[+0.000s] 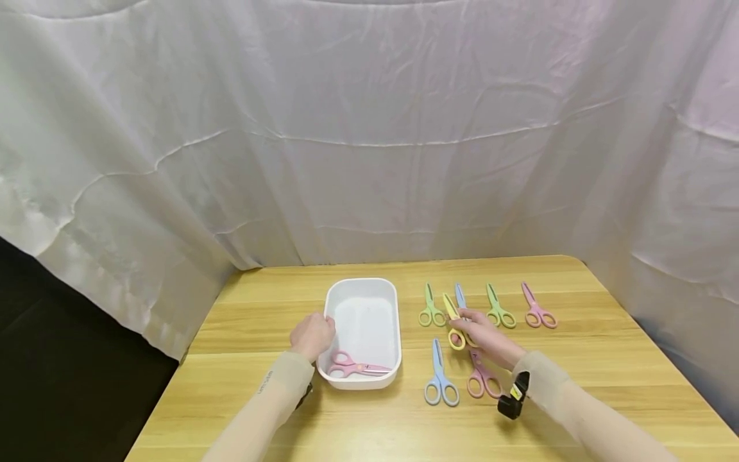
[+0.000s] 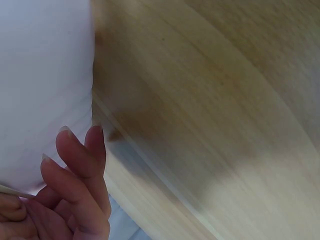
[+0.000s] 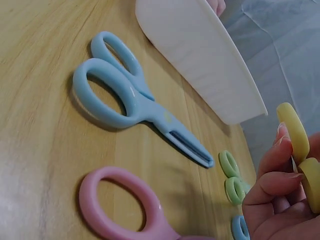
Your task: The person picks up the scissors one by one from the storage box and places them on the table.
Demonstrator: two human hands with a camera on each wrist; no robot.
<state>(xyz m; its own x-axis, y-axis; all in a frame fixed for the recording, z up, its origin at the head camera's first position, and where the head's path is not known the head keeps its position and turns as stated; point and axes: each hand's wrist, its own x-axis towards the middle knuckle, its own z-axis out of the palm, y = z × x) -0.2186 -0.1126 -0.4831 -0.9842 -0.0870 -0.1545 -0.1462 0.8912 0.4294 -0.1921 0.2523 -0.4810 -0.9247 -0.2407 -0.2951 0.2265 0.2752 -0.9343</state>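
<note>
My left hand point(image 1: 314, 335) grips the left rim of a white plastic tray point(image 1: 398, 327); in the left wrist view its fingers point(image 2: 75, 175) are curled at the tray's edge. Pink scissors point(image 1: 359, 368) lie inside the tray's near end. My right hand point(image 1: 485, 335) holds yellow scissors point(image 1: 451, 308) by the handles, blades pointing away. In the right wrist view the yellow handle loops point(image 3: 296, 134) show between the fingers. Under that hand and wrist lie pink scissors point(image 1: 478, 372), partly hidden. Blue scissors point(image 1: 439, 372) lie just left of them.
Behind the right hand, a row on the wooden table point(image 1: 260, 295) holds green scissors point(image 1: 430, 307), partly covered blue scissors point(image 1: 459, 295), more green scissors point(image 1: 494, 305) and pink scissors point(image 1: 534, 308). A pale curtain point(image 1: 369, 179) hangs along the table's back and sides.
</note>
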